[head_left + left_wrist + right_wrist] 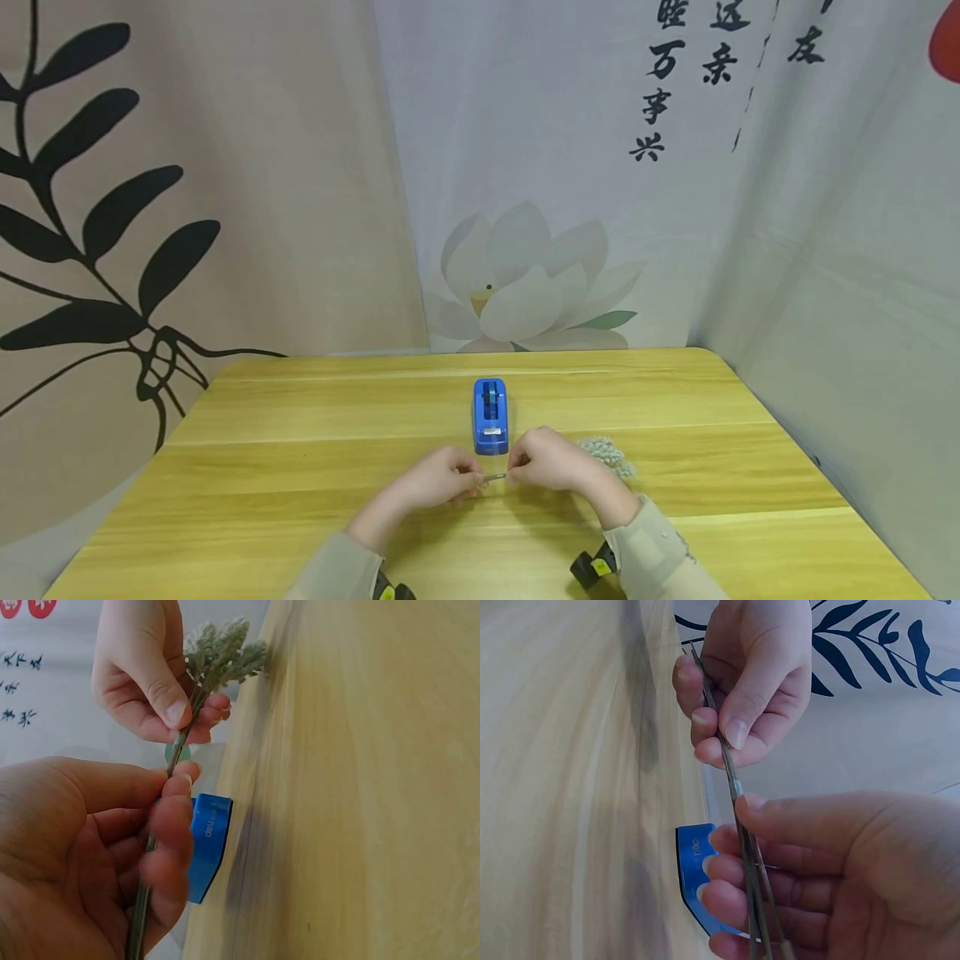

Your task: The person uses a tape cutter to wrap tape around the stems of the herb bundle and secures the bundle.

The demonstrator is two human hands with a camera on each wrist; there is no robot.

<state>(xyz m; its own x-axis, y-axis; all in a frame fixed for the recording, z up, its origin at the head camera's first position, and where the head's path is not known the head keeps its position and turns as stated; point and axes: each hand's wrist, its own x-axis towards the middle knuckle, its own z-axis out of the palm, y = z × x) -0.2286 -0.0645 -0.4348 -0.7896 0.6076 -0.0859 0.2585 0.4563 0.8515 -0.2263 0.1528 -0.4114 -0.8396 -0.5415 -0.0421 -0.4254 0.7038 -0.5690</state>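
Note:
A small bunch of dried flowers (225,654) with pale grey-green heads and thin stems (495,477) is held between both hands. My left hand (442,479) pinches the lower stems between thumb and fingers, with the stem ends running across its palm. My right hand (551,460) pinches the stems nearer the flower heads, which show past it on the right in the head view. Between the two hands a shiny, clear strip like tape (736,787) lies on the stems. Just beyond the hands stands a blue tape dispenser (491,417).
The wooden table (300,425) extends around the hands. Behind it hangs a pale curtain (315,208) printed with leaves, a lotus and writing. A black wrist device (592,567) sits at the right sleeve.

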